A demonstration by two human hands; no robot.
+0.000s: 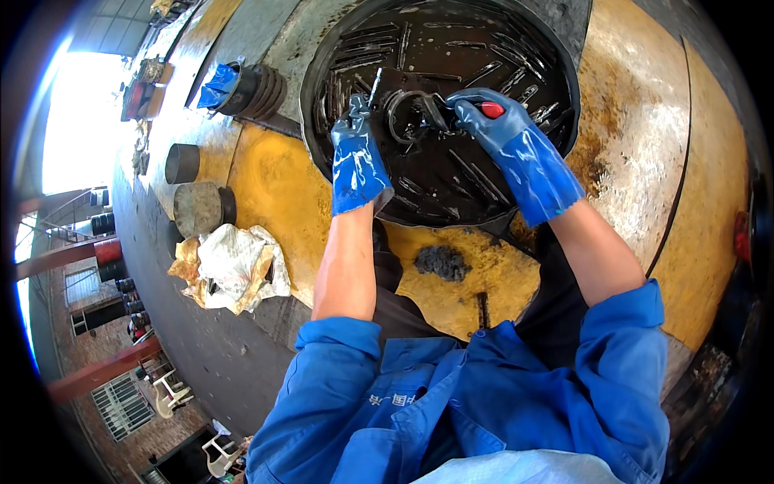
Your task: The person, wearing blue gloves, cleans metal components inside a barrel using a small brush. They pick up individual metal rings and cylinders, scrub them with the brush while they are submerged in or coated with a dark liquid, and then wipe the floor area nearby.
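A big round black pan (307, 101) of dark oily liquid stands in front of me, with many shiny narrow metal strips (477, 176) lying in it. My left hand (355, 153), in a wet blue rubber glove, is closed at the pan's left side. From its fingertips rises a thin bright strip (376, 84). My right hand (506, 133), gloved alike, grips a red-handled tool (492, 110); its dark working end is by a dark ring-shaped part (392, 113) between my hands. Whether the tool touches the ring I cannot tell.
Left of the pan stand a ribbed dark bucket (266, 93) with blue material inside and several metal cylinders (197, 210). A crumpled white cloth or bag (238, 266) lies nearer. Between my legs are a dark clump (442, 263) and a short dark bar (483, 310) on yellow sheet.
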